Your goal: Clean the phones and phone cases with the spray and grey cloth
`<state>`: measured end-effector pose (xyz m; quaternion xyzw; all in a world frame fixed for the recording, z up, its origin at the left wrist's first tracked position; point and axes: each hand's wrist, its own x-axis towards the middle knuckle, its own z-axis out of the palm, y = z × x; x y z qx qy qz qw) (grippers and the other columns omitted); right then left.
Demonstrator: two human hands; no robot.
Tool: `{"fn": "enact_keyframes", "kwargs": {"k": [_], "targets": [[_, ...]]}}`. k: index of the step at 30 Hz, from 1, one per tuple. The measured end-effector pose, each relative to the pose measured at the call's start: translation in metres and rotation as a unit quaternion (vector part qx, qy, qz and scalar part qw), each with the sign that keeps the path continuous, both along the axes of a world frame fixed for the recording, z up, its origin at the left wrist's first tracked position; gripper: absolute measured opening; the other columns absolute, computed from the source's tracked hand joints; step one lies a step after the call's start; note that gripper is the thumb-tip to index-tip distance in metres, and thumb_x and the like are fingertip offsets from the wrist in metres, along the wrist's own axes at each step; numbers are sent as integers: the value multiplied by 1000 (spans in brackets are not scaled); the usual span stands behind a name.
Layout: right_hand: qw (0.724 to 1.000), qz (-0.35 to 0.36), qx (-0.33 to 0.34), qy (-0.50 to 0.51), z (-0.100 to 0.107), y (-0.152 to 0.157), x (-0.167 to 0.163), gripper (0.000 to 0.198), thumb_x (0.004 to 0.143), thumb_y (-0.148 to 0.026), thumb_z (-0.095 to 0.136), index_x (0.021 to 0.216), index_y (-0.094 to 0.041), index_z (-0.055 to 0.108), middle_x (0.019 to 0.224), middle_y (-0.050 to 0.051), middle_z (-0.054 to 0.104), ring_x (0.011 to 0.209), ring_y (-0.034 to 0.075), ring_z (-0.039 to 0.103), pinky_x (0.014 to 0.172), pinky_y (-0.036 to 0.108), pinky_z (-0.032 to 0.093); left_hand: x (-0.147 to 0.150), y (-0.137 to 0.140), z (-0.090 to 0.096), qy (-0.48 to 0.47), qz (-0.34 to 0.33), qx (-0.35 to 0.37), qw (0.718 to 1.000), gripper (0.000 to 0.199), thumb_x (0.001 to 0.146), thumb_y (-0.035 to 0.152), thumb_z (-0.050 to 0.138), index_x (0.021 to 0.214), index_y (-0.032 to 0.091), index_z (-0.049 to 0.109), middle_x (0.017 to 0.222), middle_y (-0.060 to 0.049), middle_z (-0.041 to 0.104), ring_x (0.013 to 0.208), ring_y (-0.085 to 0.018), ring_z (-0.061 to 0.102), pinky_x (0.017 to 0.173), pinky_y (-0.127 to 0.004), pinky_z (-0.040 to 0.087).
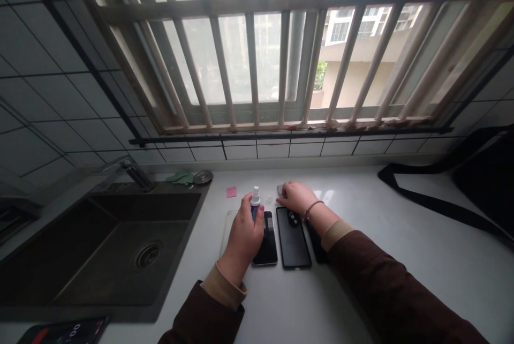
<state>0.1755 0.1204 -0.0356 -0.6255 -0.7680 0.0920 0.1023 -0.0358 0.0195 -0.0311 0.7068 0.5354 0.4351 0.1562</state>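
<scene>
My left hand is closed around a small spray bottle with a white nozzle and a blue body, held upright. Below it lies a phone with a dark screen, partly covered by the hand. A clear phone case shows to its left, also partly hidden. Reaching past a black phone case, my right hand has its fingers closed at a small greyish-pink object whose kind I cannot make out. Another dark, flat object is mostly hidden under my right forearm.
A pink paper note and a small transparent piece lie on the white counter. At left are a dark sink, a tap, a green cloth and a lit phone. A black strap lies at right.
</scene>
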Motion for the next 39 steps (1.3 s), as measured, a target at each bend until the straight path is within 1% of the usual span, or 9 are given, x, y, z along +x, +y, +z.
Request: {"fn": "enact_keyframes", "kwargs": {"k": [3,6,12,16,21,25,28,33,39], "targets": [[1000,-17,1,12,-4,0,-3,17,89,-34,76,94,-17,79,107,15,77,95,27,71,80,31,46,1,-2,1,-15,1,-5,1000,55,108,37,49,157,15,38,136,-22,67,121,-32,70,100,-44,54],[997,-58,17,42,-4,1,-2,15,92,-21,65,85,-16,78,98,16,78,92,26,72,79,31,46,0,-3,3,-59,0,-38,998,65,108,36,48,168,22,24,122,-14,71,91,-23,74,86,-37,57],[981,-111,71,143,20,-18,9,22,100,-33,56,92,-19,71,89,8,77,81,21,71,68,28,45,0,-2,11,-102,-47,-87,990,35,105,28,42,117,23,75,108,-6,61,68,-12,65,75,-29,56],[974,-66,107,187,40,-56,-1,14,100,-34,61,95,-22,67,92,3,75,82,18,69,73,27,48,6,-5,12,-177,-115,-162,964,36,104,39,51,117,20,78,103,-8,64,77,-16,69,81,-32,57],[952,110,216,186,45,-112,-31,4,99,-19,63,95,-20,65,100,8,71,92,24,66,85,35,52,13,-9,8,-325,-164,-234,902,52,95,62,68,113,15,78,102,-11,73,90,-23,70,85,-34,56],[939,185,246,150,44,-135,-39,9,100,-15,62,104,-19,67,110,11,73,100,28,66,90,42,54,17,-9,8,-442,-159,-279,837,48,90,58,78,109,14,77,101,-11,76,92,-23,70,84,-31,56],[923,170,253,234,43,-139,-28,7,103,-23,62,106,-21,67,110,10,73,102,27,66,92,42,55,19,-9,9,-476,-150,-288,817,45,87,54,82,108,14,77,100,-10,76,90,-21,69,84,-32,57],[897,18,145,417,38,-132,-2,23,107,-40,58,111,-21,71,106,8,73,88,21,68,80,34,56,16,-12,12,-399,-218,-304,837,46,95,54,74,119,15,76,110,-12,74,90,-21,68,85,-35,58],[850,64,-24,522,33,-125,10,37,100,-54,66,94,-19,76,97,5,71,87,20,66,78,30,54,13,-18,22,-316,-289,-329,842,45,100,55,66,118,16,77,108,-11,73,86,-20,69,84,-32,53]]}}
